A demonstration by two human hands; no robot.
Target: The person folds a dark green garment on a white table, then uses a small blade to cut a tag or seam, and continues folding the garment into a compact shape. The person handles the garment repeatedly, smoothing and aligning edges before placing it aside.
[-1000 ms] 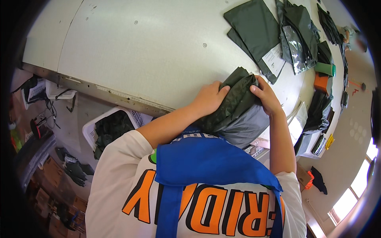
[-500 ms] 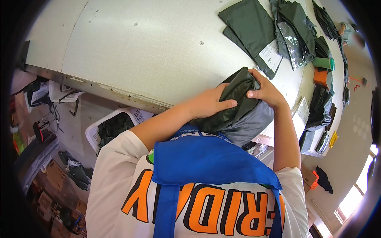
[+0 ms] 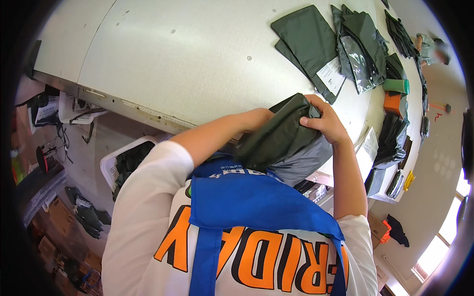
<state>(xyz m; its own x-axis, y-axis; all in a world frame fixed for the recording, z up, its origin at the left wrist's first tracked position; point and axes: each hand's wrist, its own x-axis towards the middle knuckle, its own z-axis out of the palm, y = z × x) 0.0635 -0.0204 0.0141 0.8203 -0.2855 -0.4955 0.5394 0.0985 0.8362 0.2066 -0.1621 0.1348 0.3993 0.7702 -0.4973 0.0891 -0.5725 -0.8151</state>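
Head view: you seem to be gathering the dark bundle (image 3: 279, 140) at the near edge of the surface (image 3: 197, 64). Your right hand (image 3: 326, 120) pinches its top; your left hand (image 3: 258, 118) is partly hidden, its grip impossible to tell. Adjusting it calls for a steady pinch. Folded dark pieces (image 3: 308, 39) and a white sheet (image 3: 331, 74) limit room beyond.

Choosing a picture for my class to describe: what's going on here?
A person in a blue apron is handling a dark green bundle at the near edge of a pale table. The right hand grips its upper end; the left hand is partly hidden behind it. Folded dark pieces lie on the table.
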